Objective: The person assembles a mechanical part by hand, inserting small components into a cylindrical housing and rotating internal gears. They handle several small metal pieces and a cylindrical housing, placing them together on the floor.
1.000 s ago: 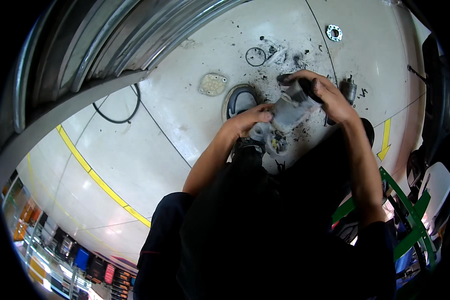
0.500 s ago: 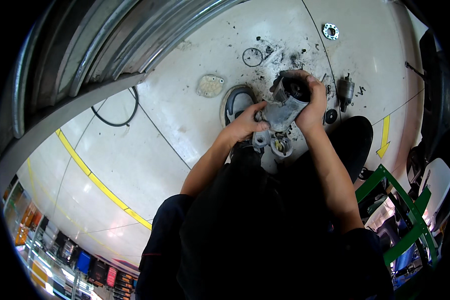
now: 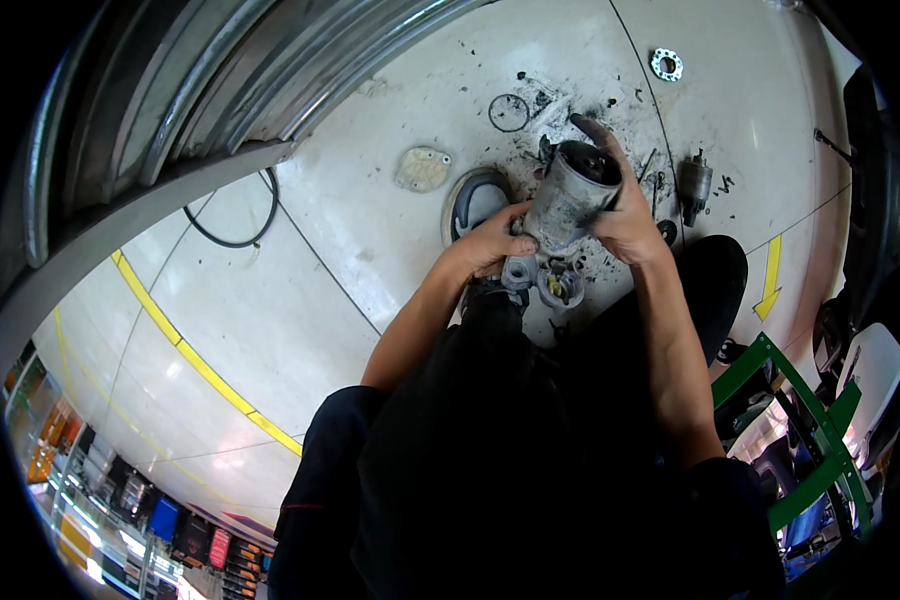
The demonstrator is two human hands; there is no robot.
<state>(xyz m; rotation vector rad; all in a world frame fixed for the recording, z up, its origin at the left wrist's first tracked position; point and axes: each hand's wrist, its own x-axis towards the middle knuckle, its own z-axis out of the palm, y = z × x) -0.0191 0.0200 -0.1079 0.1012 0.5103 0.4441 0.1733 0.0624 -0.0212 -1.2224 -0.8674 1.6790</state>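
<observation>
A grey, dirt-smudged cylindrical motor housing [image 3: 565, 195] is tilted between my hands, its round open end up and dark inside. My left hand [image 3: 495, 245] is closed around the housing's lower left side, the thumb near a small lug with a hole [image 3: 518, 272]. My right hand [image 3: 625, 215] lies along the housing's right side, with blackened fingers stretched out past the open rim. Its palm side seems to touch the metal. Just below the housing shows a small round cup-like part [image 3: 560, 288] with something yellowish inside; I cannot tell whether it is attached.
On the floor to the right lie a motor armature [image 3: 695, 185] and a shiny metal ring [image 3: 667, 65]. A thin black ring [image 3: 509, 113] lies amid black debris. A pale flat plate [image 3: 424, 169] is beside my shoe [image 3: 478, 205]. A green metal frame [image 3: 805, 400] stands at right.
The housing has tipped more upright, its open end shifting left. My right hand has loosened from around the rim, its fingers now stretched out. My left hand has kept its grip.
</observation>
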